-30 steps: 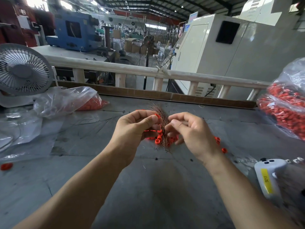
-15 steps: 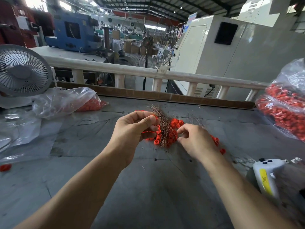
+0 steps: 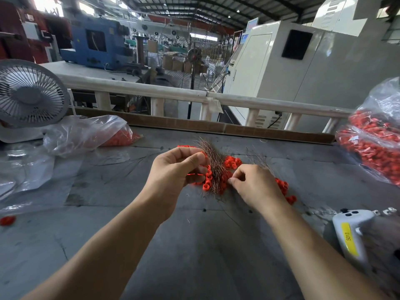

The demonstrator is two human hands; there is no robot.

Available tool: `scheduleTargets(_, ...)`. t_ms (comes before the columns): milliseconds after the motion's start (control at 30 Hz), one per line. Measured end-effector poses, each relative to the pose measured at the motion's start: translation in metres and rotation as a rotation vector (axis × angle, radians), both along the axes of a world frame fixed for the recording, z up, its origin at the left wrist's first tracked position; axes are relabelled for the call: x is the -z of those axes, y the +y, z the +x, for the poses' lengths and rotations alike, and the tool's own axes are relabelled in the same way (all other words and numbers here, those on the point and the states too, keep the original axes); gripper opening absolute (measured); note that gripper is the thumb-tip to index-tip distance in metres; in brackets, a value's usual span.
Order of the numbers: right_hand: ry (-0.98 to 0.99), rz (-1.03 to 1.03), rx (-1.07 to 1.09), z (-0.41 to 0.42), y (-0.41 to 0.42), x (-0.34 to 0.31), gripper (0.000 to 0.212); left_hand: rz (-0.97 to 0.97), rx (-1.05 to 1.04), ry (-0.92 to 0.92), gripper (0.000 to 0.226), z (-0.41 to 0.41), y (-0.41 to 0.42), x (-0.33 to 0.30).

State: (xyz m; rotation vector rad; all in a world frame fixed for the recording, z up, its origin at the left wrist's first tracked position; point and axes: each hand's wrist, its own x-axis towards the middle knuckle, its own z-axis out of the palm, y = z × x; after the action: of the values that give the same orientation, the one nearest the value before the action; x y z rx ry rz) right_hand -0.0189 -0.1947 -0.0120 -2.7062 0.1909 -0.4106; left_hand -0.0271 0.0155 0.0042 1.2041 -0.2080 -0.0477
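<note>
My left hand [image 3: 175,169] grips a bundle of thin copper wires [image 3: 213,161] with small red plastic rings [image 3: 206,180] strung at its lower end. The wires fan upward above my thumb. My right hand [image 3: 253,187] hovers low over a loose heap of red rings [image 3: 231,162] on the grey table [image 3: 194,245], thumb and forefinger pinched together at the heap's edge beside the bundle. Whether a ring sits between those fingertips is too small to tell. More red rings [image 3: 285,191] lie behind my right wrist.
A clear bag with red rings [image 3: 91,135] lies at the left by a white desk fan [image 3: 28,96]. A fuller bag of red rings [image 3: 372,144] sits at the right edge. A white controller [image 3: 350,230] rests at the near right. One stray red ring [image 3: 7,220] lies far left.
My right hand has drawn away from the bundle and dropped to the loose rings on the table. My left hand keeps the wire bundle in nearly the same place.
</note>
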Motion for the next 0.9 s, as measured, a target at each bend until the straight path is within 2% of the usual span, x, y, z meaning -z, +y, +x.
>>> scheduleTargets(233,-0.011,0.088,-0.001,-0.002,-0.004,0.0,0.015,0.012,-0.008,-0.001,0.01,0.0,0.0,0.0)
scheduleTargets(500,-0.004,0.031,-0.021,-0.001,0.002,0.001,0.002,0.021,-0.007,-0.006,0.012,0.0,0.0,0.002)
scheduleTargets(600,-0.024,0.057,-0.015,0.002,-0.001,0.003,0.008,0.014,-0.006,-0.008,0.009,0.0,0.0,0.002)
scheduleTargets(700,-0.116,0.18,0.02,0.003,-0.008,0.004,0.013,0.014,-0.006,-0.011,0.008,0.001,0.0,0.002)
scheduleTargets(767,-0.226,0.334,0.023,0.001,-0.009,0.001,0.014,0.009,-0.002,-0.012,0.008,0.002,0.0,0.003)
scheduleTargets(900,-0.355,0.792,-0.231,-0.01,0.007,-0.014,0.012,0.016,0.014,-0.024,0.007,0.003,-0.002,0.004)
